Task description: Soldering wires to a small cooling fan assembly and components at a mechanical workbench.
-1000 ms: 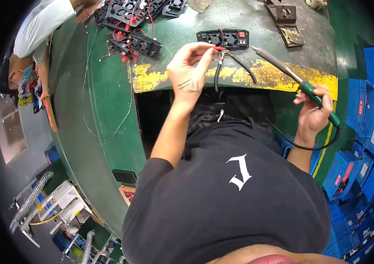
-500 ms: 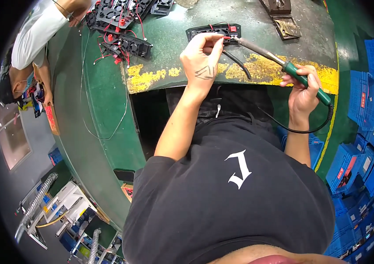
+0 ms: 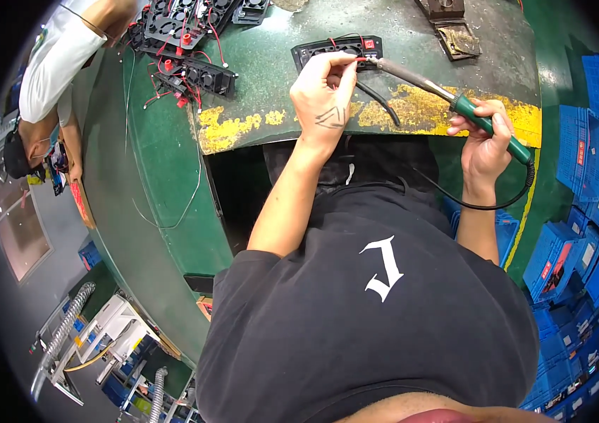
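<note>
My left hand [image 3: 319, 99] is closed in a pinch on a thin red wire [image 3: 361, 60], its fingertips over a black fan panel [image 3: 304, 55]. That panel lies on the worktable and has a red square part [image 3: 369, 44] at its right end. Wrapped in my right hand [image 3: 486, 151] is the green handle of a soldering iron [image 3: 423, 82]. The iron slants down to the left, and its tip is at the wire's end by the panel's right part. Exact contact is too small to make out. A black cable [image 3: 382, 100] runs from under my left fingers toward the table edge.
Several black fan units with red wires [image 3: 185, 49] are heaped at the far left. A dark metal holder with a worn yellowish pad [image 3: 460, 42] stands far right. Blue crates [image 3: 581, 155] stack on the right. Another person's white sleeve [image 3: 60, 70] reaches in at upper left.
The soldering iron's tip has shifted very slightly left. The panel and the fan heap also sit a little farther left in the picture. Both hands keep their grip.
</note>
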A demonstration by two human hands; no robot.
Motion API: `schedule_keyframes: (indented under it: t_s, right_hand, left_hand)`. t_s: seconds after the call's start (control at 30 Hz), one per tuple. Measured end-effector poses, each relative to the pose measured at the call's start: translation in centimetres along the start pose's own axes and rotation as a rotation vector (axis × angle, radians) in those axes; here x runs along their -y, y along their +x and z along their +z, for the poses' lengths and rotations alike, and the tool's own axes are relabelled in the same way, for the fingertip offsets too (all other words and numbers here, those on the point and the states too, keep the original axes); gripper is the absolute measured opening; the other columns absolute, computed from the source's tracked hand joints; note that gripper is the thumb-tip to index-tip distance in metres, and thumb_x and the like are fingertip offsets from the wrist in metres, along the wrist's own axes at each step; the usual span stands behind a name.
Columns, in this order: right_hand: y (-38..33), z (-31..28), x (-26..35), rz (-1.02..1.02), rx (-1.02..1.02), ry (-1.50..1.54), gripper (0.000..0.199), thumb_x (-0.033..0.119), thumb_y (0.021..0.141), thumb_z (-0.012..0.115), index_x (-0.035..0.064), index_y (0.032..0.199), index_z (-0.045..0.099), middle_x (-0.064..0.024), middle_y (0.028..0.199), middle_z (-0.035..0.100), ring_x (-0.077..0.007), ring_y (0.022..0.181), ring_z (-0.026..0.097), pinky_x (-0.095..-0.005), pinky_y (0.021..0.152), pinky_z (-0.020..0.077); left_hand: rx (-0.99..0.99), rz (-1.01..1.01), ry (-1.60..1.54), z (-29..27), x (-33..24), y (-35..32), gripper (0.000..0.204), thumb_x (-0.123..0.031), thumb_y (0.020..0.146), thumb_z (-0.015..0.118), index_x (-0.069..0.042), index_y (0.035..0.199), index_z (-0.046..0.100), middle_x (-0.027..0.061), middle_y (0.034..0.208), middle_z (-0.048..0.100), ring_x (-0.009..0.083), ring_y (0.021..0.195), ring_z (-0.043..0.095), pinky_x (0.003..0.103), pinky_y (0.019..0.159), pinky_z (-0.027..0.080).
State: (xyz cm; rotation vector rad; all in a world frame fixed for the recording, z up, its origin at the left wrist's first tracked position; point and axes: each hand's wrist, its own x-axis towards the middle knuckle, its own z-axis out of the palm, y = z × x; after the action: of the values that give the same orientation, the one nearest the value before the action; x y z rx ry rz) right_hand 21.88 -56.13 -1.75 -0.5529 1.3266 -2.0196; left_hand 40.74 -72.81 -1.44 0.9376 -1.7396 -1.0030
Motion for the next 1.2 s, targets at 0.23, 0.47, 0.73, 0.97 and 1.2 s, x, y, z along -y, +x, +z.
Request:
schedule_keyframes:
  t_s: [0.23,0.47,0.73,0.97,1.2]
  right_hand:
    - [0.1,-0.3,-0.2,0.005,-0.008,0.014,0.034,0.025,0.097,0.044,-0.0048,0.091,0.06,-0.0176,0.103,0.06,-0.0314,0.07,0.068,-0.0393,0.058,0.0599]
    - [0.1,-0.4,-0.3,0.015,0.002,0.032,0.034,0.026,0.098,0.044,-0.0037,0.091,0.06,-0.0163,0.103,0.059,-0.0309,0.072,0.068,-0.0389,0.059,0.0597]
    - [0.1,-0.8,-0.7,0.026,0.0,0.056,0.034,0.027,0.098,0.045,-0.0025,0.092,0.06,-0.0168,0.103,0.06,-0.0309,0.072,0.068,-0.0393,0.058,0.0591]
    - [0.0,-1.2,-1.0,0.066,-0.051,0.124,0.034,0.029,0.098,0.045,-0.0015,0.092,0.06,-0.0184,0.103,0.063,-0.0301,0.071,0.068,-0.0399,0.058,0.0594]
    - [0.0,-1.5,-1.0,0.069,-0.072,0.163,0.034,0.029,0.099,0.044,-0.0014,0.093,0.06,-0.0184,0.104,0.063,-0.0302,0.072,0.068,-0.0397,0.057,0.0595]
  left_hand:
    - [0.005,-0.012,-0.013,0.3,0.3,0.0,0.012,0.002,0.085,0.072,-0.001,0.097,0.071,0.0054,0.083,0.069,0.0076,0.064,0.062,0.021,0.058,0.049]
    - [-0.003,0.04,-0.015,0.6,0.6,-0.2,0.012,0.002,0.084,0.072,0.0,0.096,0.07,0.0061,0.085,0.069,0.0082,0.064,0.062,0.021,0.058,0.049]
    - [-0.007,0.092,-0.015,1.0,0.9,-0.2,0.01,0.004,0.085,0.07,0.0,0.094,0.069,0.0078,0.087,0.068,0.0096,0.066,0.062,0.022,0.059,0.05]
    - [0.002,0.134,0.0,1.1,1.0,-0.1,0.01,0.005,0.085,0.07,0.001,0.093,0.068,0.0091,0.091,0.069,0.0109,0.069,0.063,0.022,0.06,0.051]
    - [0.024,0.153,0.028,1.1,1.0,-0.1,0.009,0.005,0.085,0.07,0.001,0.092,0.066,0.0084,0.088,0.067,0.0099,0.065,0.06,0.022,0.058,0.049]
